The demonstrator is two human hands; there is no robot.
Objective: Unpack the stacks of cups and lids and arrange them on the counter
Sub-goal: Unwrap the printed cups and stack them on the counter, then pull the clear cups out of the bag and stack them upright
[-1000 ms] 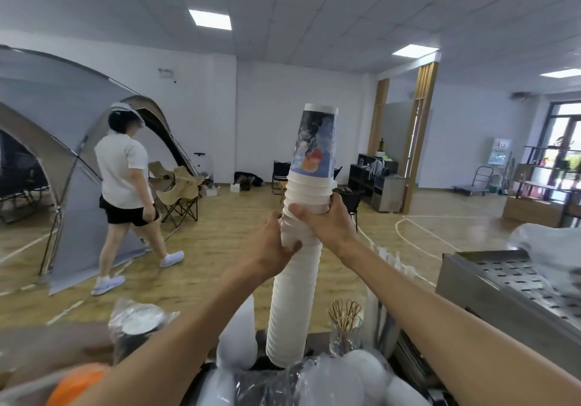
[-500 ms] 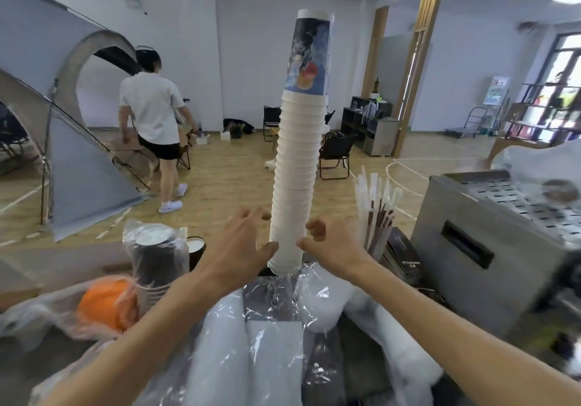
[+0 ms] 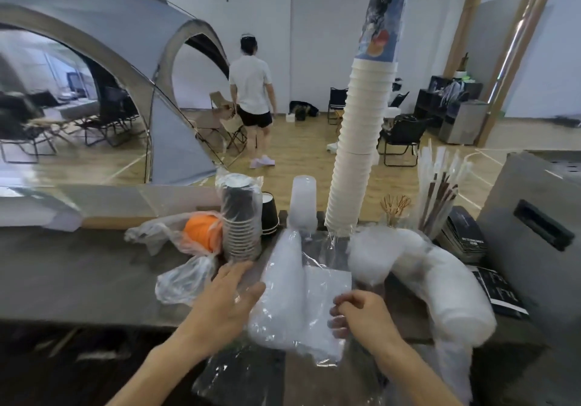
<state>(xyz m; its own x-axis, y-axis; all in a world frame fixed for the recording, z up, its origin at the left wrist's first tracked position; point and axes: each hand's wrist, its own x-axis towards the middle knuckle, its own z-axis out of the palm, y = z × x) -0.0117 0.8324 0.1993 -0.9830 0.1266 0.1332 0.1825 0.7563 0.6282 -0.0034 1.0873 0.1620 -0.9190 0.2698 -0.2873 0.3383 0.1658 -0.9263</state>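
A tall stack of white paper cups (image 3: 355,154), topped by a printed cup, stands free at the back of the grey counter (image 3: 78,280). In front of it lies a plastic-wrapped sleeve of clear cups (image 3: 283,298). My left hand (image 3: 226,298) rests with straight fingers against the sleeve's left side. On its right side, the curled fingers of my right hand (image 3: 361,317) pinch the plastic wrapping. A wrapped sleeve of white lids (image 3: 446,289) curves along the right. Wrapped black cups (image 3: 240,223) stand at the back left.
Orange cups in a bag (image 3: 201,232), a loose black cup (image 3: 269,214) and an upright clear stack (image 3: 303,204) crowd the back. Straws (image 3: 437,192), stirrers (image 3: 394,207), booklets (image 3: 465,236) and a steel machine (image 3: 540,232) stand right. A person (image 3: 251,97) walks beyond the counter.
Both hands let go of the tall white stack, which now stands alone, and dropped to the wrapped clear cups. The view tilted down.
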